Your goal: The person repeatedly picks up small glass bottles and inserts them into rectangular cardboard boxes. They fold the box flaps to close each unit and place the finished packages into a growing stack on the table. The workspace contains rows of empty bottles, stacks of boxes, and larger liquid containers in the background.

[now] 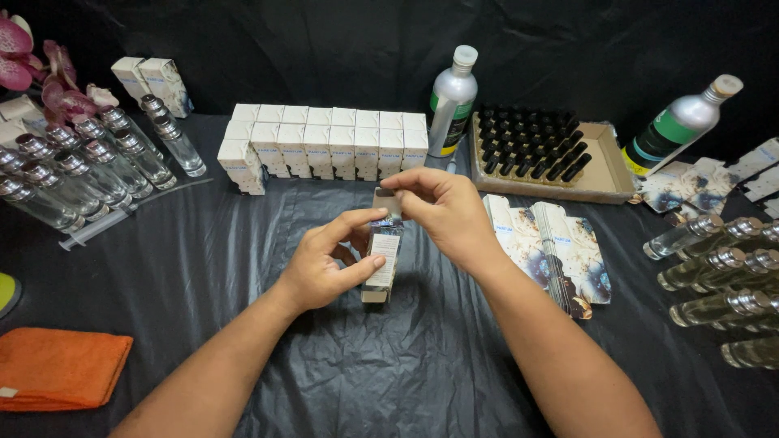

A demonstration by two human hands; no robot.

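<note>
Small printed carton (384, 258), upright above the black table cover (389, 365) at centre: left hand (324, 264) clamps its body between thumb and fingers, right hand (442, 212) pinches the top flap; best tucked squarely, body steadied, beside flat carton blanks (552, 243).

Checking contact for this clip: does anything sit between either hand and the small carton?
Nothing visible does. The left hand holds the small carton by its body; the right hand pinches its top flap directly.
</note>
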